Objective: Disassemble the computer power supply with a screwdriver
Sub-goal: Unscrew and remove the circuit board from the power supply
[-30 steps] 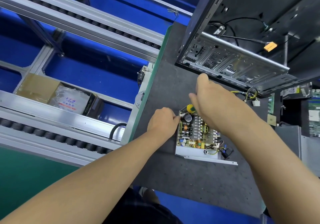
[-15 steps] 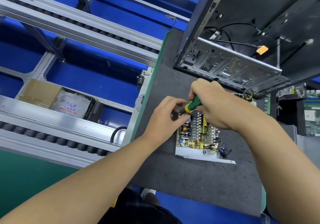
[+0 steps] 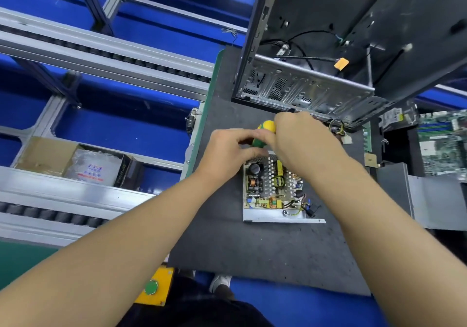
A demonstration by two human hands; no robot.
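Leftward, on the roller rack (image 3: pixel 106 58), an open cardboard box (image 3: pixel 45 156) holding a clear plastic bag (image 3: pixel 94 167) printed in red and blue; at the far end of the table (image 3: pixel 252 251), a black computer case (image 3: pixel 379 23) with its side open, loose black cables and an orange connector (image 3: pixel 341 63) inside; near the middle of the table, just in front of the case, the power supply (image 3: pixel 273 190) with cover off: a shallow metal tray (image 3: pixel 278 218) carrying a circuit board (image 3: pixel 255 195) crowded with a dark capacitor, copper coils and pale heat-sink fins; a bundle of yellow and black wires (image 3: pixel 337 128) lying between tray and case; off to the right, a green motherboard (image 3: pixel 442 144).

Above the tray's far edge, both hands meeting over the screwdriver (image 3: pixel 265 128); right hand (image 3: pixel 300 142) wrapped round the yellow and green handle, knuckles up, wrist bent down from a forearm reaching in from the lower right; left hand (image 3: pixel 227 149) curled, fingertips and thumb closed on the lower green part of the handle, forearm stretched from the lower left; shaft and tip hidden behind the fingers, so point of contact with the supply impossible to tell.
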